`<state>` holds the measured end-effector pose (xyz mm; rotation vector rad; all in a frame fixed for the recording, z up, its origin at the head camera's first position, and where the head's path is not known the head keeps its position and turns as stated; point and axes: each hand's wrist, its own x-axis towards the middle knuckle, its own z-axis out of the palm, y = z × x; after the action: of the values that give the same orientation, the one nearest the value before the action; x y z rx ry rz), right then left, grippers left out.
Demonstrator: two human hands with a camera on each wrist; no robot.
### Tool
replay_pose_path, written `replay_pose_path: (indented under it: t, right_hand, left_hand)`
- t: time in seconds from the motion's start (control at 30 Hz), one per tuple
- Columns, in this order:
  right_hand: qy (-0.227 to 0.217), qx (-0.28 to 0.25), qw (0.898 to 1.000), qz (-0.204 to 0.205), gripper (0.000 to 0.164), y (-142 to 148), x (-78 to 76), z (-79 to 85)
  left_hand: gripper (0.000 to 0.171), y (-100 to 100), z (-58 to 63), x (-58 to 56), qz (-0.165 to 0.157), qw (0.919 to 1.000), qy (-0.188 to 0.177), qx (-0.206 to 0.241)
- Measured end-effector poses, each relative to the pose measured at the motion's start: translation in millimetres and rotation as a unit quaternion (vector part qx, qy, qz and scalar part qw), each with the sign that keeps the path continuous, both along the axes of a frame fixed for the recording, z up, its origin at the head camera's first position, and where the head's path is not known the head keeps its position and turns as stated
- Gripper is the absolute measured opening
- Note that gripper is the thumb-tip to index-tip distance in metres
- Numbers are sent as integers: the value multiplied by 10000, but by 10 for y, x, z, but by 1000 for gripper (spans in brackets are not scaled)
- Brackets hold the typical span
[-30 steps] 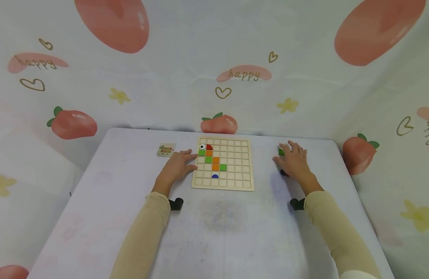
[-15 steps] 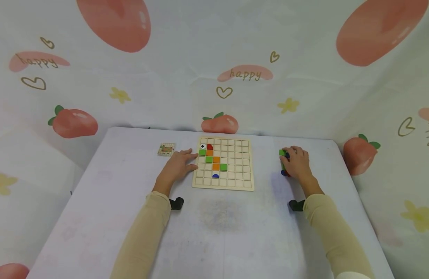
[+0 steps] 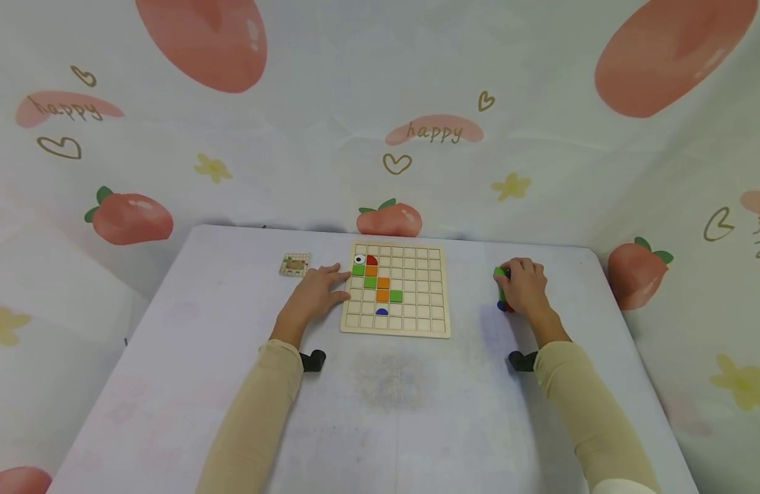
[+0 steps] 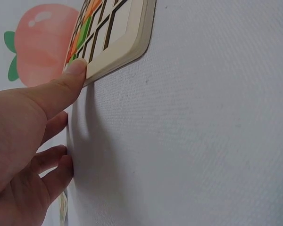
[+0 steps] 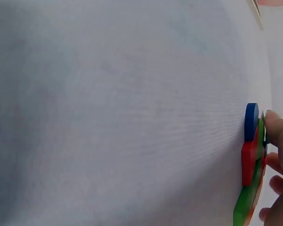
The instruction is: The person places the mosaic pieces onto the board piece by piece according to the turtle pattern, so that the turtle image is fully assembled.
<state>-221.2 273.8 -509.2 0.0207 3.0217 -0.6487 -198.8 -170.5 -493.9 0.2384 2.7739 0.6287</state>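
In the head view a wooden grid board (image 3: 415, 324) lies on the table with coloured tiles in its cells. My left hand (image 3: 313, 295) rests at the board's left edge; in the left wrist view its thumb (image 4: 75, 67) touches the rim and the other fingers sit lower on the table. To the right, my right hand (image 3: 526, 285) is over a small heap of tiles, with a green tile (image 3: 499, 272) tilted at its fingertips, seemingly pinched. The right wrist view shows a blue tile (image 5: 251, 121), a red tile (image 5: 248, 162) and a green piece (image 5: 245, 203) beside the curled fingers.
A small patterned card (image 3: 294, 264) lies left of the board, near my left hand. Behind the white table (image 3: 386, 425) hangs a cloth (image 3: 318, 123) printed with peaches. Black wrist mounts (image 3: 313, 361) stick out under both sleeves.
My right hand has come down onto the tiles from its spread pose, its fingers drawing in, and the green tile has shifted and tilted slightly. My left hand and the board stay put.
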Motion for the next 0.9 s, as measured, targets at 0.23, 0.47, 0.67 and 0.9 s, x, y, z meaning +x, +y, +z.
replay_pose_path:
  t: [0.23,0.47,0.67,0.9]
  right_hand:
    - [139,-159,9995,215,39,-100,15,47]
    - [466,-327,9969,543,36,-360,12,81]
    - [437,-696,9943,679,37,-624,13,83]
    - [286,-871,9900,1069,36,-923,79,111]
  left_hand:
    - [60,16,3,1,60,9999,-104,-27]
    - [61,0,6,-9,59,9999,-90,-32]
    - [61,-10,1,-16,47,9999,-80,-60]
    - [61,1,12,-9,26,9999,-105,-33]
